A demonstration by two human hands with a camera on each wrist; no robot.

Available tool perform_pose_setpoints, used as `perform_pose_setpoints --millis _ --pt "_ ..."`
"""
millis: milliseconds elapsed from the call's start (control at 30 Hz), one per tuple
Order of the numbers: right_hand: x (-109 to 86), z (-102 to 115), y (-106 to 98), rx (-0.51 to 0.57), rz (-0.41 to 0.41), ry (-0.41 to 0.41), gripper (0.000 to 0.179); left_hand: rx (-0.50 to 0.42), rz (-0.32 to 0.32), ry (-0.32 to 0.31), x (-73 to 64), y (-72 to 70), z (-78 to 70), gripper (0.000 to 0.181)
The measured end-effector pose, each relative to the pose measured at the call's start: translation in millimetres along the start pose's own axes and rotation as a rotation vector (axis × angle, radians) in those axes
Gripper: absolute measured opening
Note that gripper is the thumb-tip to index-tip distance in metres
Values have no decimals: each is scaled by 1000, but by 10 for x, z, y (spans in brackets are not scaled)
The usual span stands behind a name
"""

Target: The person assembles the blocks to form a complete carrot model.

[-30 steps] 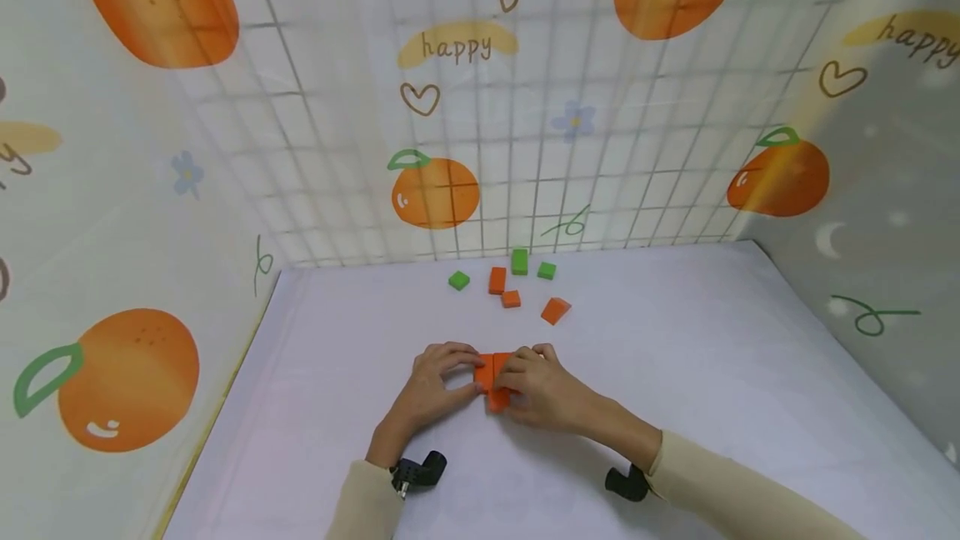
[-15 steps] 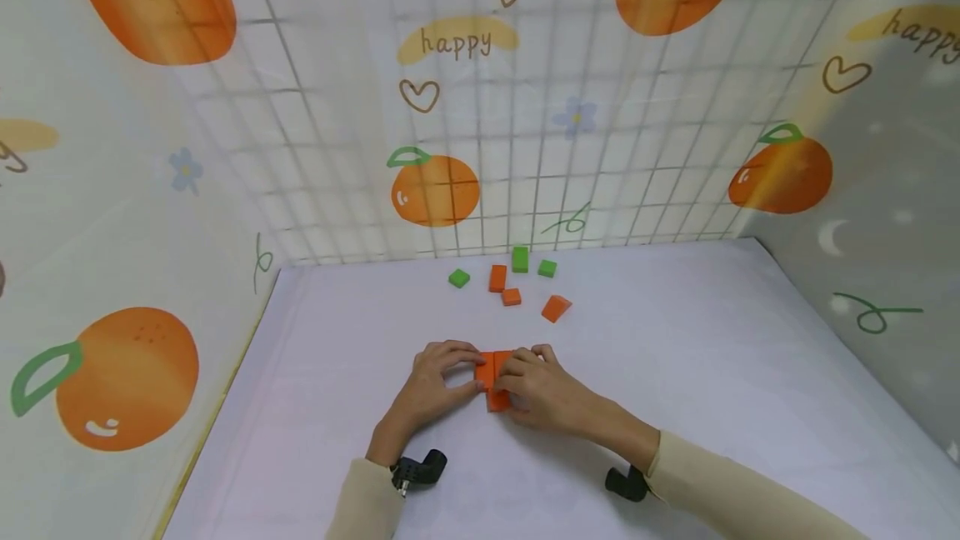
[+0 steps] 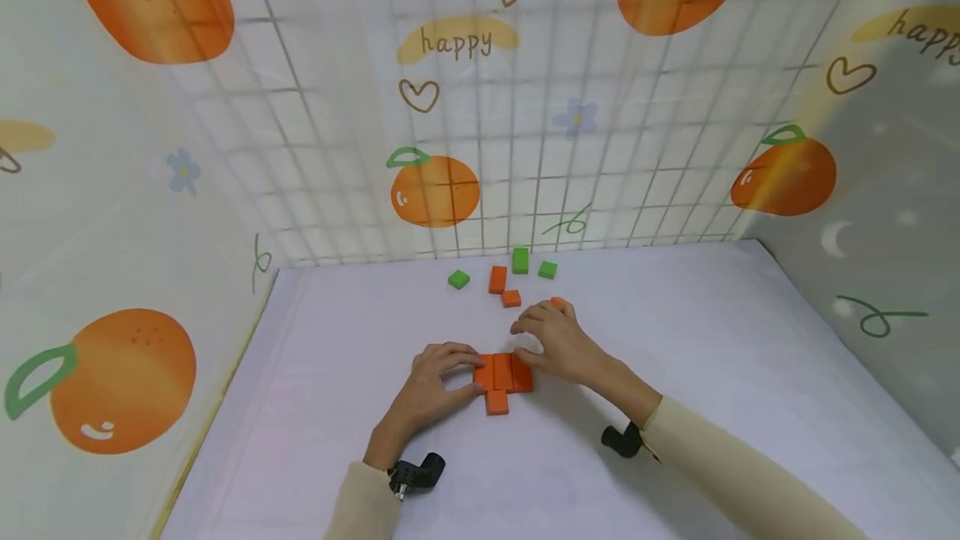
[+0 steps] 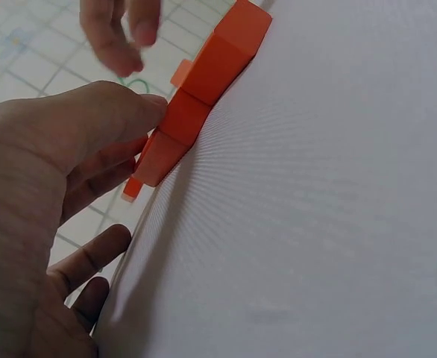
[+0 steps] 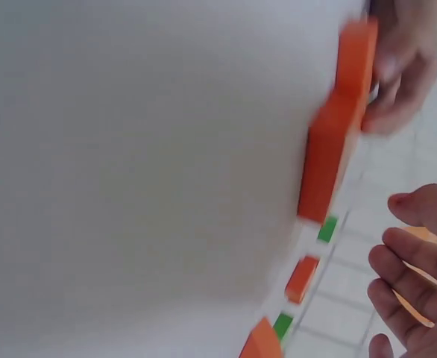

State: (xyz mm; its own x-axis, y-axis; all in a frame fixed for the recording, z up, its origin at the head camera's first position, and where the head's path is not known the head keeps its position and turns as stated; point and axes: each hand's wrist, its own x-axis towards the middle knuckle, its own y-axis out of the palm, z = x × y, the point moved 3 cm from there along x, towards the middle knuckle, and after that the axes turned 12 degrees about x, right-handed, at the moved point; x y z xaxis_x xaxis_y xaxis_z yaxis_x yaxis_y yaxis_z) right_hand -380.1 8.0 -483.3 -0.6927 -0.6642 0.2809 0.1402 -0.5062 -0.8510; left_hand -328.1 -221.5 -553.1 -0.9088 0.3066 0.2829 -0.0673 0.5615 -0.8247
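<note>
Pinching the 9 o'clock end of orange row (image 3: 503,372) with left hand (image 3: 432,384); long axis 9-to-3 across desk (image 3: 675,340). Nothing gripped in right hand (image 3: 567,347) — fingers relaxed, loosely bent. From right hand: orange row at 8 o'clock, thumb near its end; loose orange block (image 3: 558,302) at 12 o'clock, mostly hidden, so can't read its long axis — nearer right hand than left.

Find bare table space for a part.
White cloth-covered table: bare from left edge to left grip, right grip to right edge, and between black wrist cameras. Crowded: between the grips, at the joined orange rectangular blocks; far middle, among loose green rectangular blocks and loose orange blocks.
</note>
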Motion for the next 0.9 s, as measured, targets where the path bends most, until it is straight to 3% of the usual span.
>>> perform_pose_setpoints --millis 200,467,633,900 --pt "347 -296 -58 -19 -23 110 28 -10 3 -5 0 -15 25 32" --pt "589 -573 5 -27 10 197 39 -14 3 0 -13 3 26 33" --pt "696 -697 76 -59 40 226 40 -7 -6 9 -4 -2 19 32" --pt "778 -755 148 -23 65 219 24 1 -3 20 1 -27 15 32"
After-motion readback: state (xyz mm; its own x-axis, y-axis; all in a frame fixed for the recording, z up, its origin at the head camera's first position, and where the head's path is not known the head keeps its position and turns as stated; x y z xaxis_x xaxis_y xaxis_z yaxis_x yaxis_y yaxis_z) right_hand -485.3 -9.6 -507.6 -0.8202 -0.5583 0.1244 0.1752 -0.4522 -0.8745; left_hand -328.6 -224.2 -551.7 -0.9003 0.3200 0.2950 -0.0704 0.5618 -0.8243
